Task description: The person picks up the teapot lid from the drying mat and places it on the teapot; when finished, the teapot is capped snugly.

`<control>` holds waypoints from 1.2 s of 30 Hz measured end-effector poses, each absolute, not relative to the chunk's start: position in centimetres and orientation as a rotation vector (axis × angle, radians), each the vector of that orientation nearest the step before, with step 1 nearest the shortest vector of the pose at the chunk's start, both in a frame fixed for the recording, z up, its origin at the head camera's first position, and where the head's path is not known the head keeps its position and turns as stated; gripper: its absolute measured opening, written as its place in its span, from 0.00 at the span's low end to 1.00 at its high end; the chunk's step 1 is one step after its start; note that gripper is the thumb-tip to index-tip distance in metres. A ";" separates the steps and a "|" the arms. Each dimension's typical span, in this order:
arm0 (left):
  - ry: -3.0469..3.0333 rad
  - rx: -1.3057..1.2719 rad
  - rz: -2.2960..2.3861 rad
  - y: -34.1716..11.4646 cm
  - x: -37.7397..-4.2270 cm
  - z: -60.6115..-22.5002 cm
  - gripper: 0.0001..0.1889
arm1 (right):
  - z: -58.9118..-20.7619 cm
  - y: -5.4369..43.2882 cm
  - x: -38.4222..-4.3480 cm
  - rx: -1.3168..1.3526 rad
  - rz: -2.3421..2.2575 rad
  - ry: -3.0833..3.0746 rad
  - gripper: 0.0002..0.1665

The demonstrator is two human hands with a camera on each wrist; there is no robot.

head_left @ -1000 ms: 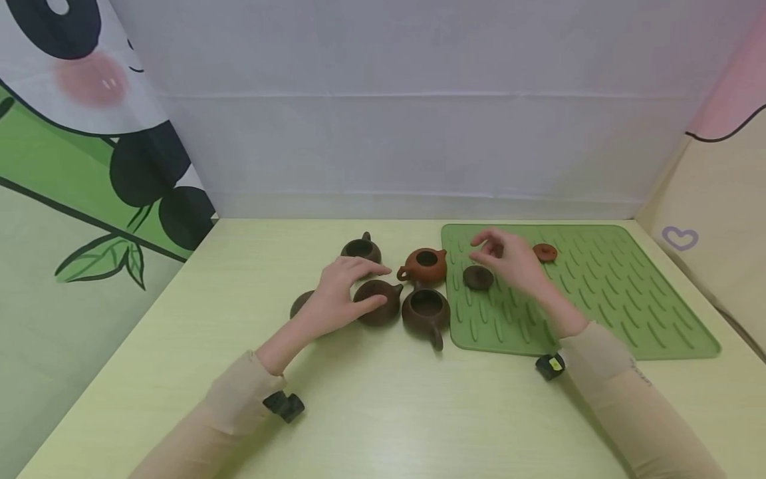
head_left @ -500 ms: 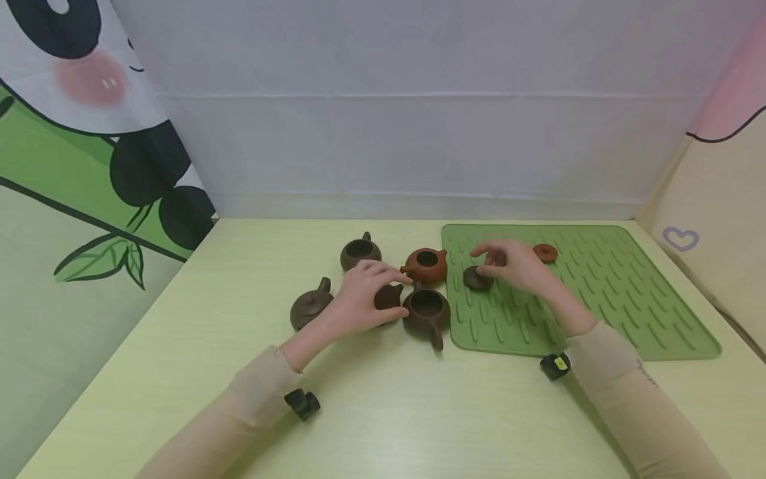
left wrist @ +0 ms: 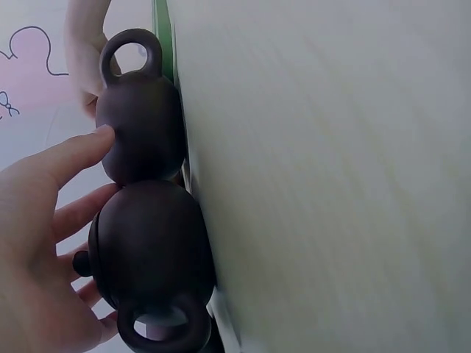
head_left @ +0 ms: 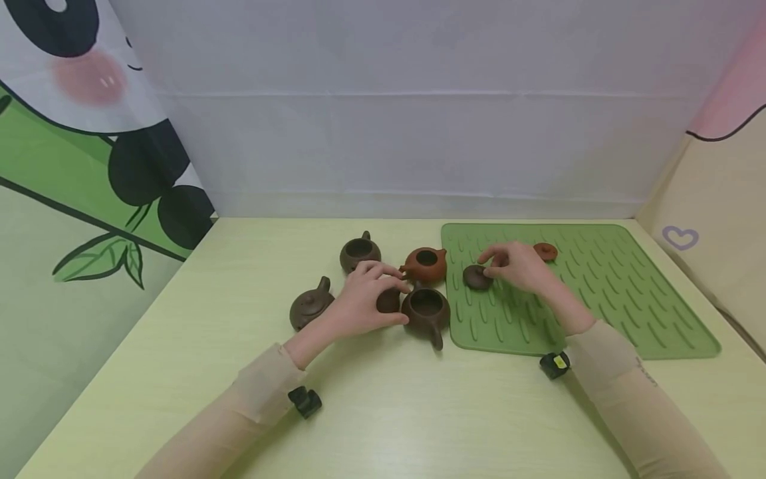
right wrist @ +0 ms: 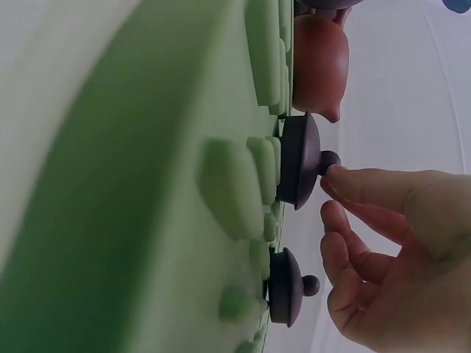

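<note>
Four small clay teapots and two loose lids on a pale yellow-green surface (head_left: 383,412), with a ribbed green mat (head_left: 628,299) at the right.

Dark brown teapot (head_left: 389,301), centre of the group: mostly covered in the head view by the left hand (head_left: 363,301), whose fingers curl round its body. The left wrist view shows the fingertips (left wrist: 94,141) also touching the neighbouring pot.

Open brown teapot (head_left: 426,309): no lid, stands against the held pot, just off the mat's near-left edge.

Reddish teapot (head_left: 425,264): no lid, just behind the open brown one, beside the mat's left edge.

Dark open teapot (head_left: 360,253): no lid, farthest back on the left.

Lidded dark teapot (head_left: 311,307): stands alone at far left, apart from the hand.

Dark lid (head_left: 477,277): lies on the mat near its left edge. Right hand (head_left: 519,267) is over it, a fingertip (right wrist: 346,179) touching its knob; whether it is pinched cannot be told.

Reddish lid (head_left: 545,251): on the mat, farther back, just beyond the right hand.
</note>
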State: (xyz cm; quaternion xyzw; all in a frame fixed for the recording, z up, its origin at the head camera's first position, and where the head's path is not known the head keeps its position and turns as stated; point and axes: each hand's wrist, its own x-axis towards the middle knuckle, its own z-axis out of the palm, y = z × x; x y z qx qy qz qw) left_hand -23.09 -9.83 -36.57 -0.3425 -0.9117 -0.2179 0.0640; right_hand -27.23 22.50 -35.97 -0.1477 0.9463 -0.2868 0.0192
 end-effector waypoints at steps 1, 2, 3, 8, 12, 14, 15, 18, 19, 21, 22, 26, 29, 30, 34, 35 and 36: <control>-2.751 -1.036 -0.651 -9.8 -23.2 -36.6 0.21 | -36.0 22.5 -27.2 -0.455 -0.886 2.937 0.12; -2.751 -1.037 -0.649 -9.8 -23.2 -36.7 0.21 | -36.0 22.5 -27.3 -0.452 -0.881 2.937 0.12; -2.751 -1.037 -0.647 -9.8 -23.3 -36.7 0.21 | -36.0 22.5 -27.3 -0.447 -0.879 2.936 0.11; -2.759 -1.044 -0.641 -9.7 -23.9 -37.0 0.20 | -35.9 22.4 -27.3 -0.428 -0.873 2.927 0.11; -2.776 -1.047 -0.660 -9.8 -24.2 -37.1 0.20 | -35.9 22.3 -27.3 -0.428 -0.862 2.920 0.11; -2.790 -1.040 -0.673 -9.8 -24.2 -37.1 0.20 | -35.8 22.3 -27.3 -0.431 -0.854 2.917 0.12; -2.798 -1.035 -0.680 -9.8 -24.2 -37.1 0.20 | -35.8 22.2 -27.3 -0.432 -0.849 2.915 0.13; -2.810 -1.026 -0.691 -9.8 -24.3 -37.1 0.20 | -35.8 22.2 -27.3 -0.433 -0.843 2.906 0.14; -2.813 -1.024 -0.693 -9.8 -24.3 -37.1 0.20 | -35.8 22.1 -27.3 -0.433 -0.840 2.905 0.14; -2.814 -1.024 -0.691 -9.8 -24.3 -37.1 0.21 | -35.7 22.1 -27.3 -0.430 -0.836 2.904 0.14; -2.812 -1.026 -0.689 -9.8 -24.3 -37.1 0.21 | -35.7 22.0 -27.3 -0.428 -0.835 2.906 0.14; -2.812 -1.030 -0.678 -9.7 -24.2 -37.0 0.21 | -35.6 22.0 -27.2 -0.416 -0.835 2.911 0.13; -2.805 -1.034 -0.676 -9.7 -24.1 -36.9 0.21 | -35.5 21.9 -27.1 -0.402 -0.844 2.912 0.13; -2.803 -1.035 -0.677 -9.7 -24.1 -36.9 0.21 | -35.5 21.9 -27.1 -0.392 -0.851 2.913 0.13; -2.795 -1.040 -0.689 -9.7 -24.1 -37.0 0.21 | -35.3 21.7 -26.9 -0.365 -0.878 2.922 0.13; -2.795 -1.040 -0.692 -9.7 -24.0 -37.0 0.21 | -35.2 21.7 -26.9 -0.362 -0.884 2.925 0.13; -2.795 -1.040 -0.697 -9.7 -24.0 -37.0 0.20 | -35.2 21.6 -26.8 -0.356 -0.888 2.929 0.13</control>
